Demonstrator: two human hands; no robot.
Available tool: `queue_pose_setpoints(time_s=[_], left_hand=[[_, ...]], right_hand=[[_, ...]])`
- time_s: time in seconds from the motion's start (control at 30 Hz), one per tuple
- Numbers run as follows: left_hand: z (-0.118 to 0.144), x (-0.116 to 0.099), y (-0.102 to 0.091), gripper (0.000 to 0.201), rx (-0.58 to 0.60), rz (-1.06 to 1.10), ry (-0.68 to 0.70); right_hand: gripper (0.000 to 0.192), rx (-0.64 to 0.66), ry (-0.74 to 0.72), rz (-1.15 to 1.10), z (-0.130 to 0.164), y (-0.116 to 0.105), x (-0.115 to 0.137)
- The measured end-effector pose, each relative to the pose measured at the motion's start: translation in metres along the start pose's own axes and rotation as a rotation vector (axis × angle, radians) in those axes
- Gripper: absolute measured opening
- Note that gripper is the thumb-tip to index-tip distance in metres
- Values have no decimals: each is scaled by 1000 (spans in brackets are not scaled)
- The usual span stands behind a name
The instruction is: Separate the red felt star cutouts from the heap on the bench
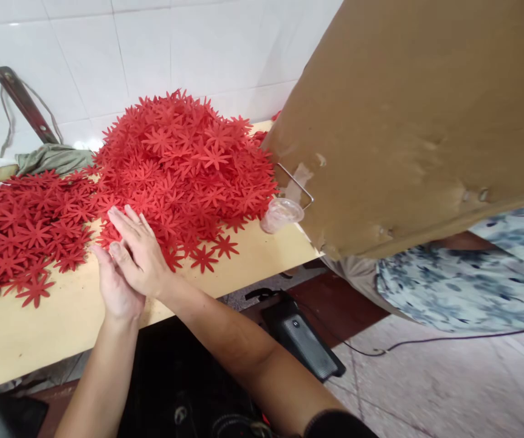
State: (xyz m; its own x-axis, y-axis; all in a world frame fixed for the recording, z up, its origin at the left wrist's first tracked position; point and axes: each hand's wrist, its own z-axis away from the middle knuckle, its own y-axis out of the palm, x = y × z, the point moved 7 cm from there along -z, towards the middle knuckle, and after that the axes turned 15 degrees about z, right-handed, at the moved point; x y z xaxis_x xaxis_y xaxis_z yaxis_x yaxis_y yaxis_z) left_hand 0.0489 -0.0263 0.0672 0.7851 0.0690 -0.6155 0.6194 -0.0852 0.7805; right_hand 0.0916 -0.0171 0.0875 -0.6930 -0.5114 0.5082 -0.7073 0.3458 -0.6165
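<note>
**2 hands pressed together at the edge of a heap of red flower cut-outs**

The right hand [140,252] lies flat, fingers straight and together, its palm laid over the back of the left hand [115,286]. The left hand sits underneath, palm turned up toward the right, thumb showing at the near side. Whether anything is caught between the 2 palms cannot be told. Both rest on the pale wooden tabletop [61,316], with the right fingertips touching the near rim of the big pile of red flower cut-outs [184,164].

That pile rises just beyond the fingertips. A flatter spread of the same red flowers [20,234] lies to the left of the hands, and a few loose ones sit just to their right near the table edge.

Further right, past the pile, a small clear plastic cup [282,214] lies tipped beside a thin wire clip [296,182], under a large sheet of brown cardboard [417,115]. Behind the flat spread sits a crumpled greenish cloth [52,158] and a metal bar [22,100] against the white tiled wall [175,42]. Below the right forearm, on the floor, is a black foot pedal [305,340] with a cable. A person in patterned fabric [467,280] is at the far right.
</note>
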Motion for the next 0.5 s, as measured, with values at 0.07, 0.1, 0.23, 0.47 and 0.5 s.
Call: queue_pose_setpoints(time_s=[0.07, 0.1, 0.23, 0.47, 0.5], left_hand=[[2, -2, 1, 59, 8, -25, 8], [2, -2, 1, 60, 16, -31, -3], [1, -2, 6, 64, 72, -70, -22], [2, 5, 19, 80, 116, -126, -130], [1, 4, 20, 79, 120, -128, -118]], right_hand=[[64, -3, 13, -25, -3, -2, -3], [65, -3, 20, -34, -4, -2, -3], [69, -14, 52, -92, -9, -4, -6], [84, 37, 121, -178, -33, 2, -29], [87, 33, 126, -169, -33, 3, -30]])
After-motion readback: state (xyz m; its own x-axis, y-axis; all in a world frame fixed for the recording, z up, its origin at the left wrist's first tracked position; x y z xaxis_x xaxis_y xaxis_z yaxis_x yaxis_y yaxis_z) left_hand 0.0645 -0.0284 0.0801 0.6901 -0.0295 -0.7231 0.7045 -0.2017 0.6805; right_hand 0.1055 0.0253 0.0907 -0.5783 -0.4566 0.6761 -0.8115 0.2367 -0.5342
